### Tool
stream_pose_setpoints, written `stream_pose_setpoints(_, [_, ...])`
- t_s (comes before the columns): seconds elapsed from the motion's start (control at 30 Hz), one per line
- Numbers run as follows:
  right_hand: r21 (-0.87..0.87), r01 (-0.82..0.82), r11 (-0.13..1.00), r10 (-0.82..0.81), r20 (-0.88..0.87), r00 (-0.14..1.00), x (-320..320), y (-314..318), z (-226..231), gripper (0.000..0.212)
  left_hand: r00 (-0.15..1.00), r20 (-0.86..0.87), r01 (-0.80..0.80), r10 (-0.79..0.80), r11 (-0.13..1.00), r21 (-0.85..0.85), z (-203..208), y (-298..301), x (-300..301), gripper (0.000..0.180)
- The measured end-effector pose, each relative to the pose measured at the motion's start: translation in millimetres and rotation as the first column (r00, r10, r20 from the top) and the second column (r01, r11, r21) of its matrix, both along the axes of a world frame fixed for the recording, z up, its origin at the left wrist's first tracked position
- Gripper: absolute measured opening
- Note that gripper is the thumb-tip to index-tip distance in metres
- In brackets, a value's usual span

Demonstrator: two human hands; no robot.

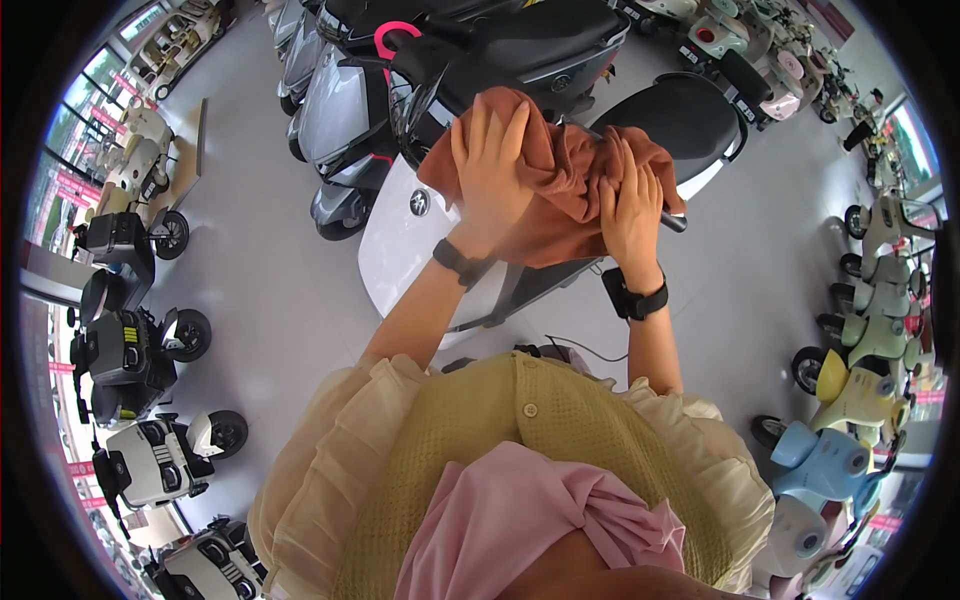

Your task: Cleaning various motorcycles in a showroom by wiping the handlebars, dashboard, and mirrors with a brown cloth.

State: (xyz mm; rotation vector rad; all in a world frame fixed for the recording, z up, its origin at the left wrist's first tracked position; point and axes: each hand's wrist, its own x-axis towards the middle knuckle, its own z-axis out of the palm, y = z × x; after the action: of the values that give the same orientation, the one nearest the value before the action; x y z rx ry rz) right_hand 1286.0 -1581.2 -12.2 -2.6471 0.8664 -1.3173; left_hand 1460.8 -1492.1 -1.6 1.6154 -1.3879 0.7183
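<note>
A reddish-brown cloth point(560, 200) is bunched over the front of a white scooter point(385, 250), hiding most of its handlebar area. My left hand point(492, 180) presses on the cloth's left part, its fingers bent over the folds. On the right side, my right hand point(630, 212) grips the cloth with fingers curled into it. A dark band sits on each wrist. Behind the cloth shows the scooter's black seat point(675, 115). Part of the white front panel with a round emblem point(420, 203) is uncovered left of my left hand.
Close behind stands a grey-and-black scooter point(345, 110) with a pink ring point(398, 36) near its handlebar. Rows of parked scooters line both sides, including a white one point(160, 460) at left and a light blue one point(830, 460) at right. A thin black cable point(590, 352) hangs near my waist.
</note>
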Motion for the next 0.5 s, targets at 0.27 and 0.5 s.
stream_pose_setpoints(0.27, [0.049, 0.004, 0.999, -0.012, 0.174, 0.985, 42, -12, 3, 0.039, 1.000, 0.015, -0.026, 0.025, 0.999, 0.027, 2, -4, 11, 0.068])
stream_pose_setpoints(0.5, [-0.139, -0.160, 0.977, 0.188, 0.216, 0.958, 65, 24, 5, 0.051, 0.980, -0.057, -0.193, 0.189, 0.979, -0.071, -34, 17, 50, 0.064])
